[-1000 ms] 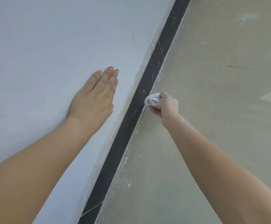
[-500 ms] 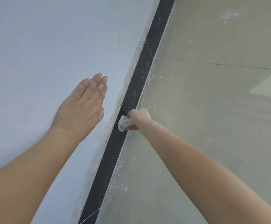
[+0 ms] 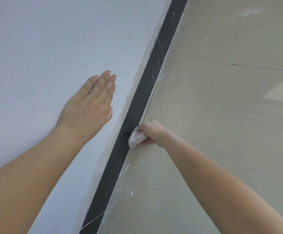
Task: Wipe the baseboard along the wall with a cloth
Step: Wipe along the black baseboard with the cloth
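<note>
Sliding nearer along the dark baseboard (image 3: 144, 92), the right hand (image 3: 151, 132) grips the bunched cloth (image 3: 135, 138) against it, apparently mid-wipe, while the left hand (image 3: 90, 105) rests flat, fingers straight, on the wall (image 3: 44, 48).

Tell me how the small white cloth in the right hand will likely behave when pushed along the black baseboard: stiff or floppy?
The small white cloth looks floppy: it sits crumpled into a wad in the right hand. It is probably light, being small. Pressed on the black baseboard, it should slide and mould to it.
</note>
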The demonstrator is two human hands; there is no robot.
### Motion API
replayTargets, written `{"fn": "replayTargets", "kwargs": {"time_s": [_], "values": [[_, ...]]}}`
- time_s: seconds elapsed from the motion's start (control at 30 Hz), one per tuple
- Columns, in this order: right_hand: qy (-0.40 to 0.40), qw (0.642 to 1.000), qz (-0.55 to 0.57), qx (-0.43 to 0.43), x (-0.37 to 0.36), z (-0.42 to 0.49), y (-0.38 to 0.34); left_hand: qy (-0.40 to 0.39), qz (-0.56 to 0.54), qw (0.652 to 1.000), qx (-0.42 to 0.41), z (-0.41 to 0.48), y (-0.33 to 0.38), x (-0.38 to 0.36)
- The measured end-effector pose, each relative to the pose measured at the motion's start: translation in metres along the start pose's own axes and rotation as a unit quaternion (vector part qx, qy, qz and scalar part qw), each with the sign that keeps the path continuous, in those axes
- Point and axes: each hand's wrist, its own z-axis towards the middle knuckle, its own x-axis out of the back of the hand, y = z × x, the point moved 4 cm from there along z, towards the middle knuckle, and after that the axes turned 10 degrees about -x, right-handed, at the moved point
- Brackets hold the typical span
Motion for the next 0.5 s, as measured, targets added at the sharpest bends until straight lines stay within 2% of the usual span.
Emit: {"fn": "replayTargets", "kwargs": {"time_s": [0.07, 0.1, 0.23, 0.3, 0.4, 0.5], "values": [[-0.07, 0.996, -0.037, -0.032, -0.023, 0.005, 0.019, 0.001, -0.006, 1.0, 0.003, 0.0, 0.0, -0.002], [-0.077, 0.996, -0.018, -0.033, -0.029, 0.007, 0.023, 0.002, -0.004, 1.0, 0.003, 0.0, 0.0, -0.002], [0.013, 0.999, 0.039, -0.024, -0.018, 0.017, -0.004, -0.006, -0.012, 1.0, -0.004, -0.001, 0.001, -0.002], [0.093, 0.995, 0.011, 0.039, -0.001, 0.017, -0.03, -0.009, -0.018, 1.0, -0.001, 0.0, 0.001, -0.003], [0.108, 0.98, 0.138, 0.096, 0.023, 0.016, -0.058, -0.007, -0.036, 0.999, 0.005, 0.0, 0.001, -0.004], [0.143, 0.941, 0.272, 0.141, 0.045, 0.015, -0.065, -0.008, -0.032, 0.999, 0.007, -0.002, 0.0, -0.004]]}}
